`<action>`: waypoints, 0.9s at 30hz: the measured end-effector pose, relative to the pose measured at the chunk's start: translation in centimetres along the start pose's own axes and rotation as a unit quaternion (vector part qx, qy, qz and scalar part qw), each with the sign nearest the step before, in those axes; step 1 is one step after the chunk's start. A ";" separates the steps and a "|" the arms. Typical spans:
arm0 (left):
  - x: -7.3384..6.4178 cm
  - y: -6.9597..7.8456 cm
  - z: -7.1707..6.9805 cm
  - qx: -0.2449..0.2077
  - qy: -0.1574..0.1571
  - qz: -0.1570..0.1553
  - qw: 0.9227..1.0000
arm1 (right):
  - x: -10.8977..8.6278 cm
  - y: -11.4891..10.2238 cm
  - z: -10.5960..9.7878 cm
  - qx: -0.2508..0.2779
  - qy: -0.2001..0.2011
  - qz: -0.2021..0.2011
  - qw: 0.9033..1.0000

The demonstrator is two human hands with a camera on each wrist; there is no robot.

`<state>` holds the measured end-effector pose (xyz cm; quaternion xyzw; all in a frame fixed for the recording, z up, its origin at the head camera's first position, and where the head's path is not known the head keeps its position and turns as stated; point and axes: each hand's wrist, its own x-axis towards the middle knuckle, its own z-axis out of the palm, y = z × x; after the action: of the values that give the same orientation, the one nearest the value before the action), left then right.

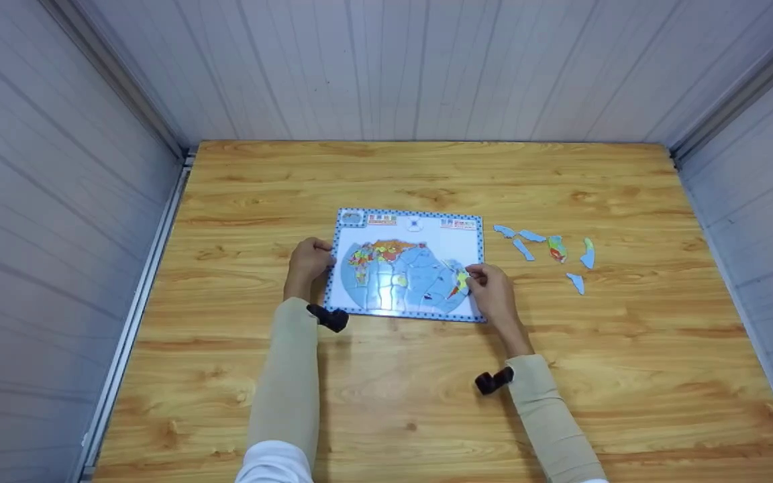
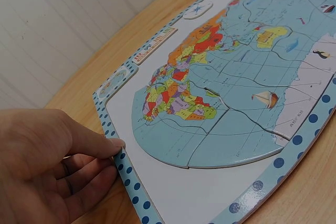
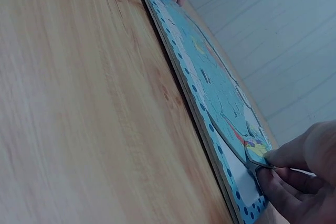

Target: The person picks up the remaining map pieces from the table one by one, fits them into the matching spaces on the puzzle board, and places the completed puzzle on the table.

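From where I stand, a person works at a wood-grain bench (image 1: 386, 416), the puzzle board (image 1: 460, 245) lying flat near its middle with a blue dotted border around it. Much of the world map (image 1: 420, 282) is filled in, seams showing between the fitted pieces. The left hand (image 1: 309, 263) has its grip clamped on the board's left edge, thumb on the border and the other fingers bent in against the side. Over at the right rim of the map, the right hand (image 1: 494, 295) has its grip closed on a map piece (image 3: 257, 153), thumb on top and fingers beneath; I can't tell whether that piece is fully seated. Off to the right of the board, six loose pieces (image 1: 556, 249) lie scattered on the bench: four plain blue, one patched in green, yellow and red, and one blue with a yellowish tip. Both arms wear beige sleeves (image 1: 289, 382), and a small black device (image 1: 331, 318) sits at each wrist. Pale panelled walls (image 1: 386, 67) stand behind the bench and on either side.
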<state>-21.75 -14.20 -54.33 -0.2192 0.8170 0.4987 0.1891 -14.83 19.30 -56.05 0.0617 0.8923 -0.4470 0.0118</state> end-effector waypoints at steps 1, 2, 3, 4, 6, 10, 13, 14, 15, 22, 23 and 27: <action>0.0 0.0 0.0 0.000 0.000 -0.001 1.000 | 0.0 -0.1 0.0 0.000 -0.001 0.001 1.000; 0.0 0.0 0.0 0.000 0.000 -0.002 1.000 | 0.0 -0.1 0.0 0.000 -0.002 0.004 1.000; 0.0 0.0 0.0 0.000 0.000 -0.003 1.000 | 0.0 -0.1 0.0 0.000 -0.003 0.007 1.000; 0.0 0.0 0.0 0.000 0.000 -0.003 1.000 | 0.0 -0.2 0.0 0.000 -0.005 0.010 1.000; 0.1 -0.1 0.0 0.002 -0.001 -0.001 1.000 | 0.1 -0.2 0.1 0.000 -0.006 0.014 1.000; 0.1 -0.1 0.0 0.003 0.000 0.000 1.000 | 0.1 -0.3 0.1 -0.001 -0.004 0.015 1.000; 0.1 -0.1 -0.1 0.000 0.000 -0.001 1.000 | 0.1 -0.3 0.1 -0.005 -0.003 0.008 1.000; 0.1 -0.1 -0.1 0.002 0.000 -0.001 1.000 | 0.1 -0.3 0.1 -0.006 -0.003 0.005 1.000; 0.1 0.0 -0.1 0.002 0.000 -0.001 1.000 | 0.1 -0.3 0.1 -0.008 -0.003 0.003 1.000; -0.1 0.0 -0.1 -0.002 -0.004 -0.009 1.000 | 0.0 -0.4 0.2 -0.018 -0.003 -0.005 1.000; -0.1 0.0 -0.1 -0.002 -0.004 -0.008 1.000 | 0.0 -0.5 0.2 -0.018 -0.001 -0.005 1.000; -0.1 0.0 -0.1 -0.005 -0.002 0.006 1.000 | 0.0 -0.4 0.2 -0.019 0.008 -0.013 1.000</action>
<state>-21.65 -14.25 -54.24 -0.2148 0.8153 0.5043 0.1865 -14.85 18.85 -55.86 0.0534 0.9016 -0.4292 0.0002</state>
